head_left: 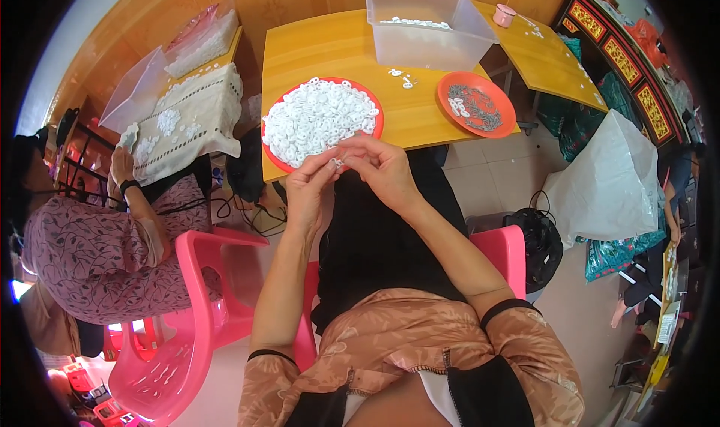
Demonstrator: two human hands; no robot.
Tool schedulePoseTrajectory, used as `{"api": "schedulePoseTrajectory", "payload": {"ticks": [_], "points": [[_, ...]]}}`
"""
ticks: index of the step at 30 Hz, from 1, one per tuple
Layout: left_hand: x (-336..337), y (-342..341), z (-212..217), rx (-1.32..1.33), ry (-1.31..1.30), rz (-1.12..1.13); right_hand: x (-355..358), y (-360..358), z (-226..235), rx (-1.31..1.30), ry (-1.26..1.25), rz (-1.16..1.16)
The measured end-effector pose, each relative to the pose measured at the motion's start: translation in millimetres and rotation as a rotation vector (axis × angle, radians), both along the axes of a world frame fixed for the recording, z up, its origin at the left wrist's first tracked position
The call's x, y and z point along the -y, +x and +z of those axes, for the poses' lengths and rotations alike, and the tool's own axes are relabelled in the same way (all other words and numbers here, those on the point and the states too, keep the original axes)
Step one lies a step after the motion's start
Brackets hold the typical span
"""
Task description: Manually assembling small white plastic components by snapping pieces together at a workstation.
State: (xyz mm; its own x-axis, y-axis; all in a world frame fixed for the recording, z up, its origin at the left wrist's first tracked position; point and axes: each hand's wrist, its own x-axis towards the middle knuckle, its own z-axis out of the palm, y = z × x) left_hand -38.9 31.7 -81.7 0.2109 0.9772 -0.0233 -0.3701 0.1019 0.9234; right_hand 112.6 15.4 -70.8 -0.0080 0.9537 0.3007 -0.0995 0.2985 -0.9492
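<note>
A: What are the fingertips doing?

B: Thumb and forefinger of the left hand [311, 183] and of the right hand [379, 164] are pressed together around one small white plastic ring [337, 161], pinched between both hands just over the near edge of the yellow wooden table [337, 48].

A: So which step would you call it?

B: Fitting or checking a single piece, I'd judge. Whether something is being pushed into the ring is too small to tell.

A: And the next move?

B: Probably a firm, steady squeeze without letting the ring twist, then a reach forward.

A: Reach where?

B: The round red plastic plate heaped with white rings [321, 119] lies just beyond the fingers; a second red plate with small grey metal bits [477, 103] sits to the right, and a clear plastic tub [427, 25] behind.

A: The arms?

B: Both forearms rise from the lap, wrists bent inward, hands meeting at the middle.
</note>
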Motion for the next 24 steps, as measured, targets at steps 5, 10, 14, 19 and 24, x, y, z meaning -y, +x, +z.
{"api": "schedulePoseTrajectory", "payload": {"ticks": [5,10,14,19,24], "points": [[7,5,5,0.139,0.05,-0.003,2,-1,1,-0.03,-0.01,0.031],[8,4,3,0.145,0.058,-0.004,6,0,0,-0.017,-0.005,0.03],[7,4,-4,0.102,0.084,-0.022,6,-1,-1,-0.018,0.028,0.01],[8,5,-4,0.094,0.087,-0.022,7,-1,0,-0.012,0.02,-0.012],[8,4,-6,0.103,0.075,0.003,7,0,-4,0.05,0.027,-0.054]]}}
